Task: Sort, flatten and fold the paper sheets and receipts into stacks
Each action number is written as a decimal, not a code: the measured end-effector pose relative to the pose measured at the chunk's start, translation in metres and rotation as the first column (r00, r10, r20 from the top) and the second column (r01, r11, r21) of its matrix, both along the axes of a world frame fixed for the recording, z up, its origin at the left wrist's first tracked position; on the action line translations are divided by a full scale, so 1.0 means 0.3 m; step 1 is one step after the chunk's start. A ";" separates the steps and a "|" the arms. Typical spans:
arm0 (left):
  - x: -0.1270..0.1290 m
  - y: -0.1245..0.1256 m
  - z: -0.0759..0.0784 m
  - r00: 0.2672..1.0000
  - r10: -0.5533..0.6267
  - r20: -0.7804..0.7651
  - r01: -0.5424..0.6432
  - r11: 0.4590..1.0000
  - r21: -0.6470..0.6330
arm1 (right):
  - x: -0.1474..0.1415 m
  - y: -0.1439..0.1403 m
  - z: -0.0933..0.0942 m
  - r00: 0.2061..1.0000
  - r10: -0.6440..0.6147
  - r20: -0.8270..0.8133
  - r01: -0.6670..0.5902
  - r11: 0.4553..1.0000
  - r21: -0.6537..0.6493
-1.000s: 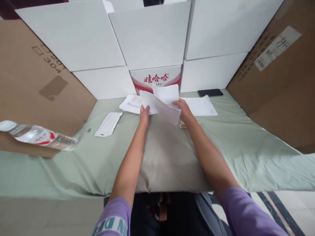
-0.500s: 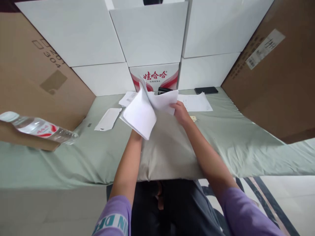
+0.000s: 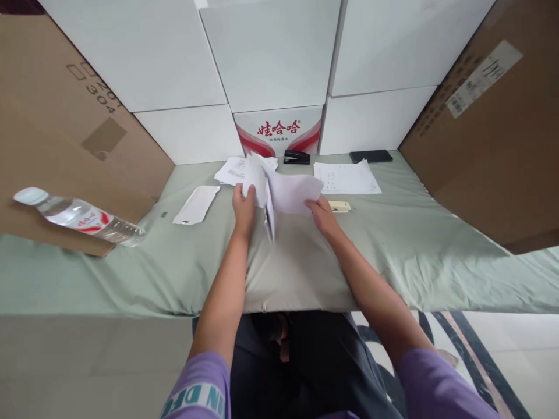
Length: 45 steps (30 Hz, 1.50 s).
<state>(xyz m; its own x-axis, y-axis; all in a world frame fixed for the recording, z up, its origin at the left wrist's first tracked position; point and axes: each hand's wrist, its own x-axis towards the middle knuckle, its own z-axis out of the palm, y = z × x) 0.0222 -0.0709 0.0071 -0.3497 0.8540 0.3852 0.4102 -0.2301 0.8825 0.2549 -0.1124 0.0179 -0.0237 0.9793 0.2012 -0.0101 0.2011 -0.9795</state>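
Hands meet over a green-covered table: left hand and right hand each pinch loose white paper sheets between closed fingers, a black stapler lying just beyond the fingertips, a printed page beside them.

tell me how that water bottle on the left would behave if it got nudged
The water bottle lies on its side, so it would probably roll. It looks like clear thin plastic, likely light and slightly squashy. How full it is cannot be told.
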 end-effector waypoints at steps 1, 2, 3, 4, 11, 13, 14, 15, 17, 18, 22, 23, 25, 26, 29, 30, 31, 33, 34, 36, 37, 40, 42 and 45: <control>-0.004 0.002 -0.004 0.998 0.056 -0.003 -0.056 0.998 0.014 | 0.002 0.004 -0.005 1.000 -0.012 -0.008 0.012 1.000 -0.001; -0.007 0.005 -0.009 0.994 0.111 -0.006 -0.111 0.994 0.024 | 0.004 0.006 -0.010 1.000 -0.016 -0.021 0.016 1.000 -0.003; -0.008 0.008 -0.015 0.988 0.156 -0.009 -0.155 0.988 0.025 | 0.005 0.005 -0.012 0.999 -0.011 -0.037 0.011 1.000 -0.005; -0.008 0.012 -0.020 0.984 0.178 -0.014 -0.178 0.984 0.017 | 0.004 0.003 -0.011 0.999 0.005 -0.054 -0.005 1.000 -0.006; 0.017 0.029 -0.062 0.983 0.102 0.153 -0.113 0.992 0.061 | -0.016 -0.016 -0.004 0.999 -0.006 0.041 0.002 0.996 0.091; 0.018 0.035 -0.069 0.972 0.046 0.230 -0.065 0.995 0.075 | -0.016 -0.003 -0.018 0.995 -0.063 0.080 0.053 0.992 0.116; 0.015 0.038 -0.070 0.964 0.023 0.266 -0.045 0.996 0.077 | -0.014 0.004 -0.025 0.992 -0.081 0.091 0.070 0.990 0.124; 0.012 0.041 -0.070 0.953 0.000 0.304 -0.024 0.997 0.077 | -0.011 0.010 -0.031 0.991 -0.093 0.099 0.080 0.989 0.128; 0.002 0.048 -0.064 0.920 -0.061 0.387 0.035 0.997 0.075 | -0.004 0.018 -0.037 0.990 -0.099 0.100 0.086 0.989 0.119; -0.003 0.050 -0.060 0.899 -0.095 0.428 0.067 0.995 0.080 | -0.001 0.020 -0.038 0.990 -0.102 0.097 0.091 0.990 0.108; -0.021 0.053 -0.042 0.863 -0.197 0.465 0.132 0.977 0.168 | 0.006 0.025 -0.036 0.986 -0.134 0.095 0.129 0.990 0.059; -0.024 0.052 -0.040 0.865 -0.209 0.456 0.141 0.974 0.178 | 0.006 0.027 -0.036 0.986 -0.138 0.099 0.133 0.990 0.052; -0.025 0.048 -0.037 0.865 -0.225 0.448 0.173 0.973 0.154 | 0.006 0.030 -0.038 0.987 -0.123 0.100 0.119 0.992 0.045; -0.025 0.047 -0.037 0.862 -0.226 0.453 0.188 0.974 0.127 | 0.006 0.032 -0.039 0.989 -0.111 0.100 0.107 0.993 0.045; -0.023 0.044 -0.039 0.847 -0.201 0.492 0.194 0.979 0.064 | 0.008 0.037 -0.042 0.992 -0.081 0.101 0.076 0.996 0.050; -0.023 0.044 -0.040 0.843 -0.193 0.503 0.192 0.980 0.055 | 0.009 0.038 -0.043 0.992 -0.073 0.101 0.068 0.996 0.053; -0.023 0.044 -0.040 0.840 -0.189 0.508 0.190 0.980 0.050 | 0.010 0.040 -0.045 0.993 -0.067 0.101 0.062 0.997 0.055; -0.022 0.044 -0.037 0.846 -0.192 0.496 0.192 0.980 0.053 | 0.012 0.043 -0.047 0.992 -0.064 0.105 0.060 0.997 0.047; -0.021 0.043 -0.035 0.852 -0.199 0.485 0.194 0.979 0.062 | 0.012 0.044 -0.047 0.992 -0.071 0.109 0.067 0.997 0.041; -0.019 0.040 -0.028 0.855 -0.211 0.474 0.188 0.977 0.096 | 0.013 0.044 -0.048 0.990 -0.084 0.112 0.080 0.996 0.041; -0.018 0.037 -0.023 0.851 -0.219 0.477 0.186 0.976 0.116 | 0.013 0.043 -0.048 0.991 -0.085 0.107 0.080 0.996 0.049; -0.020 0.026 -0.008 0.834 -0.254 0.490 0.211 0.967 0.142 | 0.013 0.040 -0.048 0.994 -0.064 0.090 0.058 0.996 0.070; -0.026 0.016 0.001 0.826 -0.270 0.494 0.239 0.963 0.125 | 0.014 0.039 -0.047 0.994 -0.058 0.089 0.052 0.997 0.063; -0.036 0.004 0.006 0.822 -0.284 0.494 0.262 0.958 0.115 | 0.014 0.040 -0.045 0.994 -0.064 0.084 0.059 0.996 0.065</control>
